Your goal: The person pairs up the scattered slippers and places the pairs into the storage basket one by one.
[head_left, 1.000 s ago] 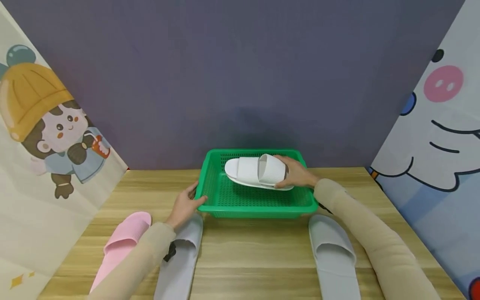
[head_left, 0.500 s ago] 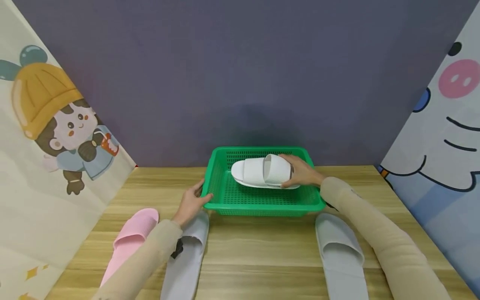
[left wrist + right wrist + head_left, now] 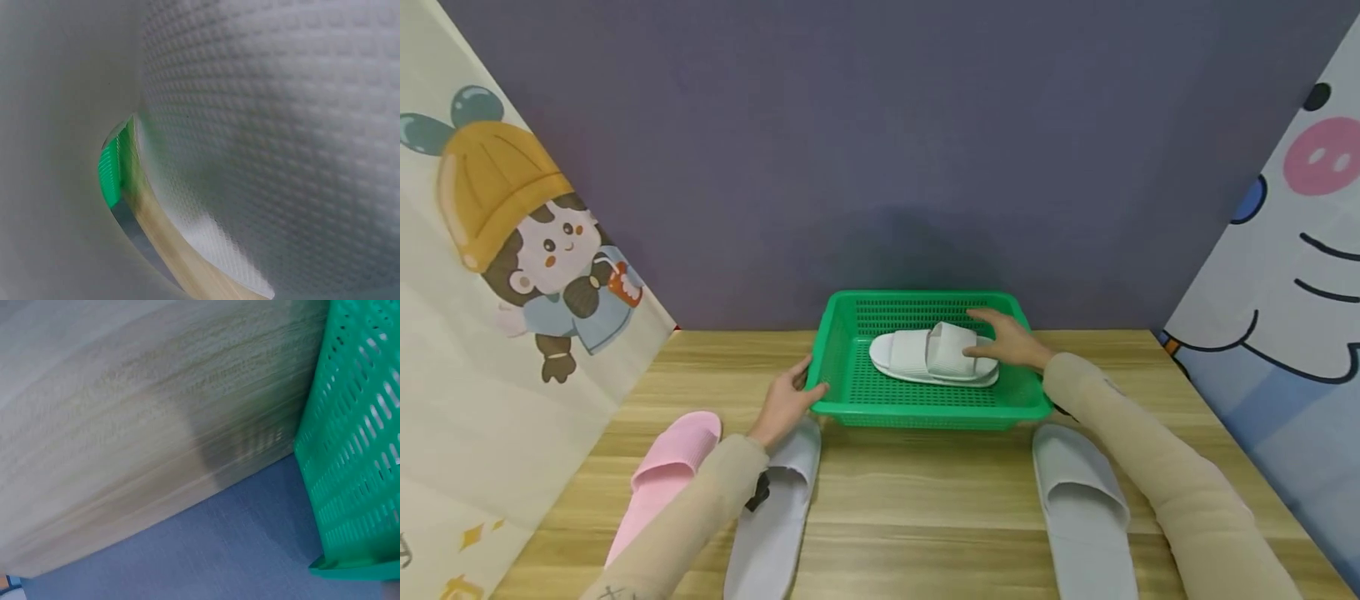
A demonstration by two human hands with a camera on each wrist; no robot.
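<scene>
The left hand (image 3: 781, 410) grips the basket's (image 3: 925, 411) left edge; the right hand (image 3: 1011, 340), fingers apart, is at 2 white slippers (image 3: 910, 353) inside, near the table's (image 3: 917, 508) far edge.

Apparently a staged booth, with cartoon-printed panels (image 3: 467, 358) flanking a wood-grain tabletop (image 3: 917, 517).

Green basket (image 3: 932, 412) gleams in perforated plastic, rim smooth. White slippers (image 3: 910, 352) show matt, ribbed straps; pink slipper (image 3: 679, 450) wears fine ribbing too. Grey slippers (image 3: 1090, 533) look matt, rubbery, one footbed (image 3: 281, 156) embossed with tiny squares in left wrist view. Pale wood-grain tabletop (image 3: 917, 500) carries soft sheen. Sleeves (image 3: 1157, 471) of matt cloth; dark backdrop (image 3: 880, 150) matt, fabric-like.
</scene>
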